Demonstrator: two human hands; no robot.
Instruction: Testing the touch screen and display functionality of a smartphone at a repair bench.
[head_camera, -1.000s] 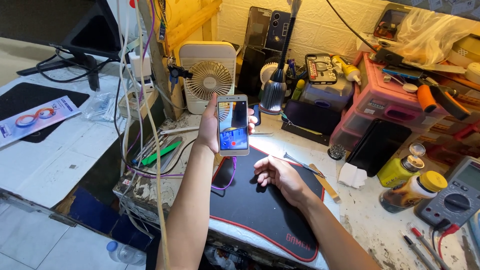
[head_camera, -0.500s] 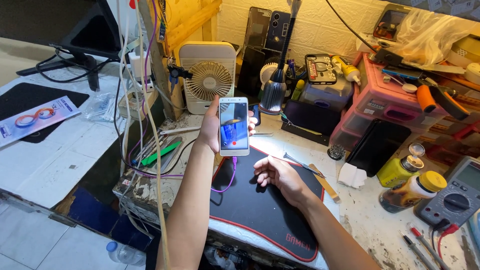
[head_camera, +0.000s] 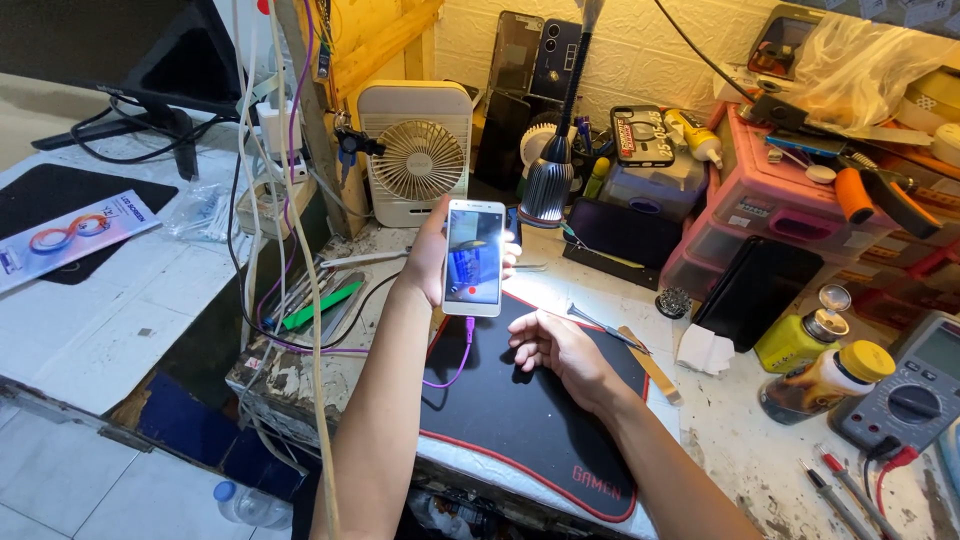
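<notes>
Phone (head_camera: 474, 257) is up off the black mat (head_camera: 520, 410), screen lit, purple cable (head_camera: 455, 365) plugged in below | my left hand (head_camera: 435, 255) wraps it from behind | right hand (head_camera: 555, 345) loosely curled, empty, on the mat | pink drawer bin (head_camera: 770, 205): contents hidden | two yellow-capped bottles (head_camera: 825, 375), dark liquid in the nearer one

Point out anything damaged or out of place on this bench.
The bench's front edge is chipped and crumbling below the dangling cables. The left hand holds a white phone, its purple cable trailing across the black mat.
</notes>
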